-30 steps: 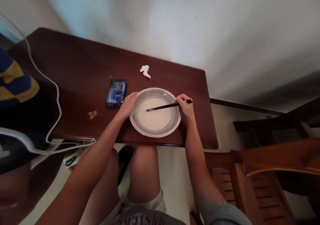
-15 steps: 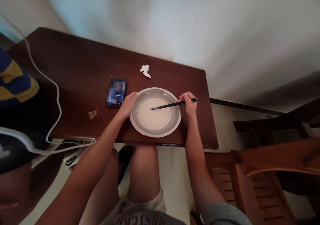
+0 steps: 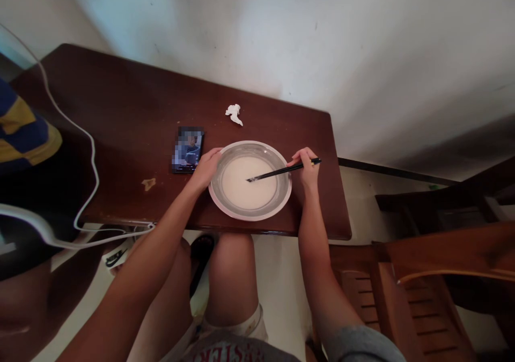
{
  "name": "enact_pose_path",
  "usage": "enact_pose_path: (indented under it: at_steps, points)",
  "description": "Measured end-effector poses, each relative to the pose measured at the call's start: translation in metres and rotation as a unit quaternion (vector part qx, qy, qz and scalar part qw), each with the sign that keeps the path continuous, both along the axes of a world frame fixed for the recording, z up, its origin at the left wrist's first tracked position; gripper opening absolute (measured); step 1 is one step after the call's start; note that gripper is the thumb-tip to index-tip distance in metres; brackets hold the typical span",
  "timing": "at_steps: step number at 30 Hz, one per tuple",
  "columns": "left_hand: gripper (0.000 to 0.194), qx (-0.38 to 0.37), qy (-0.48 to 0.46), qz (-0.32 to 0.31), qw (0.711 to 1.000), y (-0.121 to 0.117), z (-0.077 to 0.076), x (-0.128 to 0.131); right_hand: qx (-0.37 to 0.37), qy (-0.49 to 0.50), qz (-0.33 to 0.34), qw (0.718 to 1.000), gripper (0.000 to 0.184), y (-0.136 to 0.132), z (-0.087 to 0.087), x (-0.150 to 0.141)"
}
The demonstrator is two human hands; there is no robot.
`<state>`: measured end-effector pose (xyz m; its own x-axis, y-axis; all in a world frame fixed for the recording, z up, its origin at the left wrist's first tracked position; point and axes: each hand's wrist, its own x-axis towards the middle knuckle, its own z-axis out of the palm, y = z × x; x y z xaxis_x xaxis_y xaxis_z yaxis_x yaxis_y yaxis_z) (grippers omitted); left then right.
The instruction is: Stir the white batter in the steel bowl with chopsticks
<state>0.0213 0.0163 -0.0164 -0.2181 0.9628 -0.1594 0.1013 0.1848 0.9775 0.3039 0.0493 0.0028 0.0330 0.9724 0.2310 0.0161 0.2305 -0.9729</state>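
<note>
A wide metal basin (image 3: 217,197) stands at the front edge of the brown table, with a milky white mixture (image 3: 243,190) in its bottom. My left hand (image 3: 207,168) grips the basin's left rim; its fingertips lie along the edge and the thumb is partly hidden. Over the right rim, my right hand (image 3: 307,168) pinches black chopsticks (image 3: 279,171). They slant down to the left, and their whitish-coated tips are at the middle of the mixture. Whether the tips dip below the surface I cannot tell.
On the table (image 3: 120,110), a phone (image 3: 188,150) with a lit screen lies left of the basin. Crumpled tissue (image 3: 234,114) lies behind it. A white cable (image 3: 92,158) runs down the left, beside a seated person (image 3: 28,131). Wooden chairs (image 3: 402,287) stand at the right.
My right hand has shifted slightly to the right, and the chopstick tips have moved a little right and nearer to me. My left hand and the basin stay in place.
</note>
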Motion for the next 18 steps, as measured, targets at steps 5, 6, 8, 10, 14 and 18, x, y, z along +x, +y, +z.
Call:
enact_pose_path:
  at_steps: [5, 6, 8, 10, 14, 18]
  points:
    - [0.039, -0.001, 0.001, 0.000, 1.000, -0.0011, 0.0017, 0.0004, -0.013, -0.035, 0.066, 0.997, 0.034, -0.0023, -0.0010, -0.0071]
    - [0.039, -0.001, 0.005, 0.002, 1.000, -0.0011, 0.0021, 0.0006, -0.009, -0.040, 0.065, 0.997, 0.033, -0.0022, -0.0007, -0.0077]
    - [0.038, 0.001, 0.008, 0.003, 1.000, -0.0009, 0.0027, 0.0011, 0.005, -0.034, 0.038, 0.999, 0.032, -0.0009, -0.0002, -0.0061]
    - [0.037, 0.000, 0.004, 0.003, 1.000, -0.0005, 0.0034, 0.0017, 0.016, -0.013, -0.003, 1.000, 0.034, 0.0009, -0.0004, -0.0020]
    - [0.036, -0.007, 0.005, 0.001, 1.000, -0.0003, 0.0048, 0.0017, -0.008, -0.006, 0.011, 1.000, 0.039, 0.0006, -0.0018, 0.0000]
    - [0.034, -0.008, 0.021, -0.001, 1.000, -0.0004, 0.0053, 0.0007, -0.022, -0.038, 0.096, 0.994, 0.034, -0.0036, -0.0001, -0.0078]
